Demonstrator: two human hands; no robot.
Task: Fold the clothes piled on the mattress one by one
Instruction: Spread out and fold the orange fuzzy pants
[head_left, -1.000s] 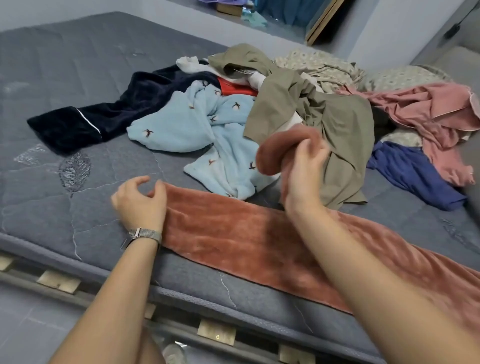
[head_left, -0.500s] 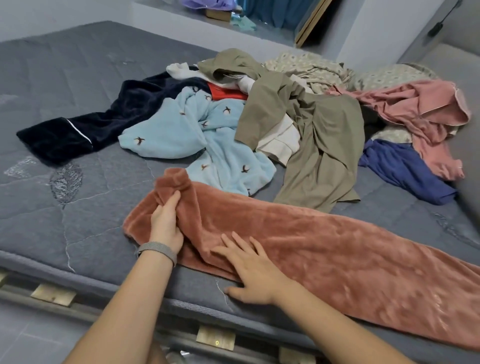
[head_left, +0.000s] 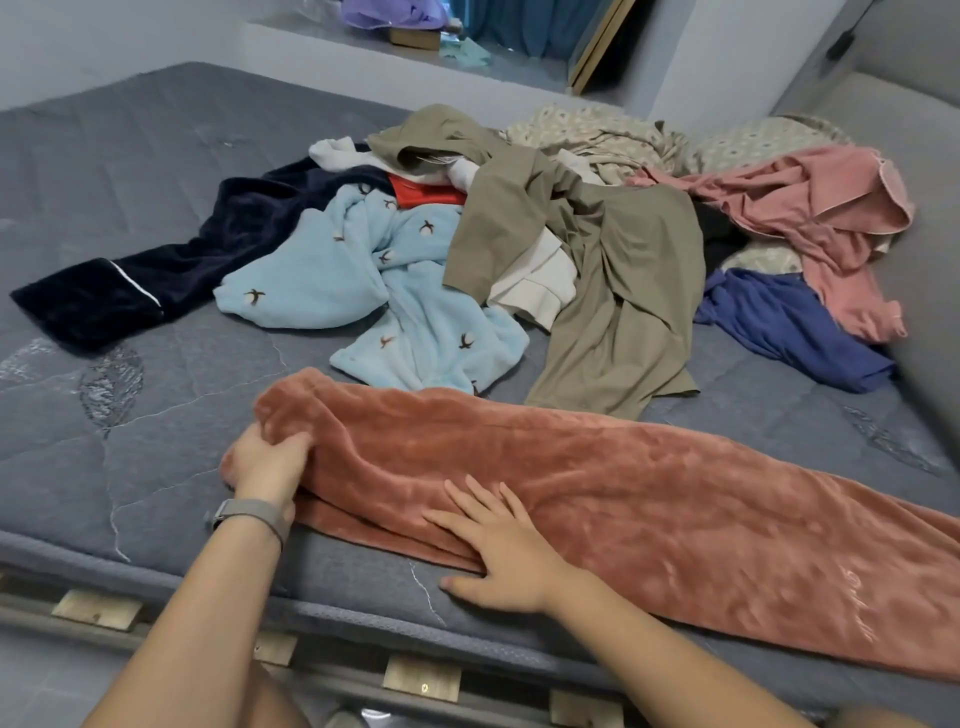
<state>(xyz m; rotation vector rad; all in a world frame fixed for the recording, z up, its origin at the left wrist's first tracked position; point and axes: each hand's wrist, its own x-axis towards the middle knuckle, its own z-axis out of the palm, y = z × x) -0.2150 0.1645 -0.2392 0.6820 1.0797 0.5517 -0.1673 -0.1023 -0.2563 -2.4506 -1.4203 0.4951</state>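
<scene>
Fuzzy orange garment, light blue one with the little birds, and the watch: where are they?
Fuzzy orange garment (head_left: 623, 499), head view, middle of the cloth.
Light blue garment (head_left: 332, 280), head view, its left part.
Watch (head_left: 254, 514), head view, the strap.

Rust fleece garment (head_left: 623, 493) now doubled over

A long garment (head_left: 649, 499) lies on the mattress (head_left: 130, 457) before the pile (head_left: 545, 249).

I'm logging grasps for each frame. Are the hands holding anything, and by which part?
The left hand grips the rust fleece garment at its bunched left end. The right hand only presses flat on it.
</scene>
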